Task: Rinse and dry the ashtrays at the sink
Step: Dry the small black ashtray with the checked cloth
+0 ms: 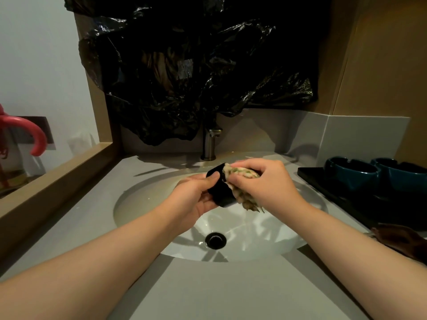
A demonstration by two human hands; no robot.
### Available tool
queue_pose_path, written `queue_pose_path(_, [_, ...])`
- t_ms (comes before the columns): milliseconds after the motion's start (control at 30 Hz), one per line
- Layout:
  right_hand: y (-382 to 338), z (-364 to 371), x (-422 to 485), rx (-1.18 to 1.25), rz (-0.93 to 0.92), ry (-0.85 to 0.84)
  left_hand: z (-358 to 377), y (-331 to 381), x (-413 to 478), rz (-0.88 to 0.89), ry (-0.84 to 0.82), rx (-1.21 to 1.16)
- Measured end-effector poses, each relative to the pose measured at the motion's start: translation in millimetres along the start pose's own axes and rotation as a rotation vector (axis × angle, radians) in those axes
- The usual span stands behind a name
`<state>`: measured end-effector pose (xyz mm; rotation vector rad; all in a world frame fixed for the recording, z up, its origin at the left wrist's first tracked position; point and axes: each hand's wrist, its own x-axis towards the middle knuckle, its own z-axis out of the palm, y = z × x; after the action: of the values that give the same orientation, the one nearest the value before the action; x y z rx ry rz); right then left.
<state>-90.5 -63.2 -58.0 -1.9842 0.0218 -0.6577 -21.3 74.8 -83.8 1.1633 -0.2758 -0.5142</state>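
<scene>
The small black round ashtray (218, 192) is held on edge above the white oval sink basin (143, 204), gripped by the left hand (196, 195). Its opening faces right, where the right hand (268, 181) presses in a pale patterned cloth (242, 173) (fingers bunched round it).

Glossy white basin (265, 241); brushed metal tap (209, 144); crinkled shiny black plastic sheet (184, 65); glazed teal ashtrays (351, 174).

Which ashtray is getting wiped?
The black ashtray, held over the sink by the left hand while the right hand presses a cloth into it. The two teal ashtrays sit on the tray.
</scene>
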Motion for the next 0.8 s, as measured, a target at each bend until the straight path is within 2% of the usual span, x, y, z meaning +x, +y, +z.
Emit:
queue_pose_path(100, [3.2, -3.5, 1.6, 0.169, 0.075, -0.082, 1.8, 2.5, -0.9, -0.028, 0.011, -0.145])
queue_pose_path(200, [4.6, -3.5, -0.5, 0.187, 0.108, -0.144, 2.2, 2.9, -1.9, -0.018, 0.040, -0.120])
queue_pose_path(333, [2.7, -5.4, 2.4, 0.018, 0.091, -0.037, 1.0, 0.6, -0.1, -0.011, 0.078, 0.002])
queue_pose_path(433, [3.3, -8.3, 6.3, 0.020, 0.042, 0.090, 4.3, -3.2, -0.7, -0.013, 0.029, 0.163])
queue_pose_path(600, [-0.9, -1.0, -2.4, -0.211, -0.241, -0.185, 4.7, -3.7, 0.2, 0.040, 0.081, 0.170])
queue_pose_path(700, [2.7, -1.9, -3.4, -0.357, -0.257, -0.309, 3.1, 2.9, -1.1, 0.050, 0.161, 0.096])
queue_pose_path(733, [5.0, -3.6, -2.2, -0.381, -0.246, -0.284, 1.6, 4.1, 0.9, 0.039, 0.191, 0.097])
queue_pose_path(800, [7.6, -7.7, 1.0, -0.359, -0.251, -0.114, -0.7, 4.6, 4.7, 0.012, 0.228, 0.122])
